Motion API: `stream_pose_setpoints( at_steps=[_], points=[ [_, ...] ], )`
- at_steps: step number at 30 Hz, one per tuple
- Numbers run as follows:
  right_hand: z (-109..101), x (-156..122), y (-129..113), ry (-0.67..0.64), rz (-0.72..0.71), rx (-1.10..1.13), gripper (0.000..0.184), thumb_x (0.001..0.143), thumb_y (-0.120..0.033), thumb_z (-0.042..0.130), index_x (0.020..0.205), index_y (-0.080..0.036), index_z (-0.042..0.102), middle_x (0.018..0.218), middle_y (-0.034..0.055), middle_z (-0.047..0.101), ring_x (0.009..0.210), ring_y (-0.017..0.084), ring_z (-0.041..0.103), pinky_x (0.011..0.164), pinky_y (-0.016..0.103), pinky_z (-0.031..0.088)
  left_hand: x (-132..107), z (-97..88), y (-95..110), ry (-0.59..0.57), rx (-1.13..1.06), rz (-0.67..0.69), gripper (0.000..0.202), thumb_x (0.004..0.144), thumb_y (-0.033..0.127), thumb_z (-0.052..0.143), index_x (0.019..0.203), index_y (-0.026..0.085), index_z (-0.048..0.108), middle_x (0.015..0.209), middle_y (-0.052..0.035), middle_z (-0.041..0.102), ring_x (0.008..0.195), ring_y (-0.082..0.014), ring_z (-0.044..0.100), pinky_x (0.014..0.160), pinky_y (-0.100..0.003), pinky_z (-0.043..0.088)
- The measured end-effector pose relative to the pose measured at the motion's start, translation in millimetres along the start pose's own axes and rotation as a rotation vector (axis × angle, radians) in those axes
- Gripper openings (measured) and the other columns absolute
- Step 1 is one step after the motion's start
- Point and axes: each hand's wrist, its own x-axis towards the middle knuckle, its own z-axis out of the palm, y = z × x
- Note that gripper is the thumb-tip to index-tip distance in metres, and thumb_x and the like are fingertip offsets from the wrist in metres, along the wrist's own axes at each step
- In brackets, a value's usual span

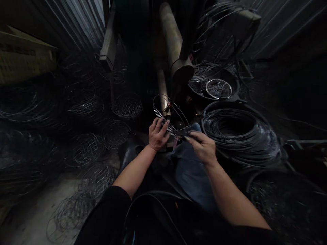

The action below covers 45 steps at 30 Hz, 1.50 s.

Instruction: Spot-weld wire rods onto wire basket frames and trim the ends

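Black sleeves [107, 217] lead to your bare forearms, above blue jeans [191, 173] on your lap. Your left hand [158, 134] steadies the oval wire basket frame [171, 117], fingers spread across its wires, the frame held just beside a metal pipe [163, 90]. Your right hand [203, 148] pinches closed at the frame's rim; keep that pinch tight. Coiled wire [230, 127] fills a black tub [219, 103] to your right, wire baskets [127, 106] lie across the concrete floor [30, 217], corrugated metal walls [288, 27] behind.
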Motion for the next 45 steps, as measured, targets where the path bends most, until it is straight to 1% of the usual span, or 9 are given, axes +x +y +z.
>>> stream_pose_setpoints(
  at_steps=[2,6,9,11,17,22,29,37,45],
  points=[
    [4.2,0.8,-9.4,0.022,-0.053,-0.013,0.009,0.074,-0.029,0.07,0.077,-0.021,0.071,0.086,0.0047,0.071,0.081,0.019,0.067,0.077,0.035,0.054,3.9,1.6,1.9,-0.005,-0.006,0.034,0.049,0.077,0.034,0.069,0.125,0.027,0.064,0.135,-0.0109,0.057,0.135,-0.0345,0.042,0.109,-0.049,0.033],
    [10.7,15.1,-42.6,-0.029,-0.134,-0.093,0.008,0.079,-0.025,0.063,0.076,-0.02,0.069,0.079,0.0037,0.068,0.075,0.017,0.063,0.072,0.031,0.051,9.1,-1.1,4.8,-0.009,-0.063,0.078,0.057,0.073,0.045,0.072,0.125,0.022,0.063,0.13,-0.0134,0.061,0.134,-0.0346,0.043,0.11,-0.049,0.034],
    [19.3,30.6,-60.5,-0.044,-0.124,-0.146,0.011,0.078,-0.027,0.061,0.072,-0.02,0.066,0.072,0.0027,0.065,0.069,0.017,0.06,0.068,0.03,0.049,9.4,-3.6,1.8,0.001,-0.066,0.026,0.068,0.07,0.054,0.072,0.126,0.018,0.06,0.13,-0.0155,0.06,0.134,-0.0353,0.043,0.112,-0.05,0.033],
    [26.4,39.0,-65.6,-0.041,-0.115,-0.185,0.013,0.079,-0.029,0.059,0.072,-0.02,0.066,0.072,0.0032,0.066,0.069,0.018,0.06,0.069,0.031,0.049,9.5,-5.2,-1.7,0.007,-0.075,-0.013,0.068,0.071,0.055,0.07,0.126,0.017,0.059,0.13,-0.0156,0.06,0.131,-0.0338,0.046,0.112,-0.05,0.034],
    [37.2,48.2,-65.6,-0.012,-0.136,-0.273,0.014,0.079,-0.029,0.055,0.074,-0.02,0.066,0.075,0.0051,0.068,0.072,0.02,0.061,0.071,0.033,0.048,13.2,-9.6,-5.8,0.067,-0.199,-0.062,0.059,0.073,0.052,0.07,0.121,0.018,0.062,0.126,-0.0146,0.062,0.13,-0.0306,0.049,0.113,-0.046,0.035],
    [39.0,53.7,-70.1,-0.077,-0.153,-0.32,0.018,0.08,-0.035,0.059,0.075,-0.02,0.068,0.076,0.005,0.068,0.07,0.019,0.061,0.068,0.032,0.047,18.8,-8.0,-4.3,0.066,-0.282,-0.162,0.053,0.07,0.05,0.073,0.113,0.021,0.065,0.123,-0.0123,0.064,0.13,-0.0306,0.049,0.113,-0.048,0.035],
    [46.6,56.5,-71.5,0.014,-0.219,-0.402,0.018,0.084,-0.03,0.054,0.077,-0.02,0.067,0.075,0.0061,0.069,0.069,0.02,0.062,0.067,0.032,0.046,19.6,-4.1,-5.9,0.103,-0.312,-0.126,0.05,0.071,0.043,0.075,0.114,0.021,0.064,0.123,-0.0129,0.063,0.13,-0.0308,0.05,0.112,-0.049,0.035],
    [49.7,59.6,-69.0,-0.011,-0.266,-0.427,0.016,0.083,-0.027,0.054,0.076,-0.021,0.067,0.077,0.0059,0.071,0.072,0.02,0.063,0.069,0.033,0.049,26.7,0.4,-8.2,0.097,-0.32,-0.207,0.051,0.067,0.044,0.077,0.111,0.02,0.065,0.125,-0.0125,0.063,0.131,-0.0304,0.049,0.113,-0.048,0.035],
    [52.2,63.0,-73.7,0.012,-0.258,-0.472,0.016,0.084,-0.025,0.055,0.076,-0.02,0.068,0.077,0.0065,0.07,0.074,0.021,0.064,0.07,0.033,0.048,27.8,5.6,-2.0,0.085,-0.33,-0.17,0.056,0.069,0.038,0.076,0.12,0.019,0.061,0.129,-0.0135,0.061,0.131,-0.0284,0.049,0.114,-0.045,0.035]
  ],
)
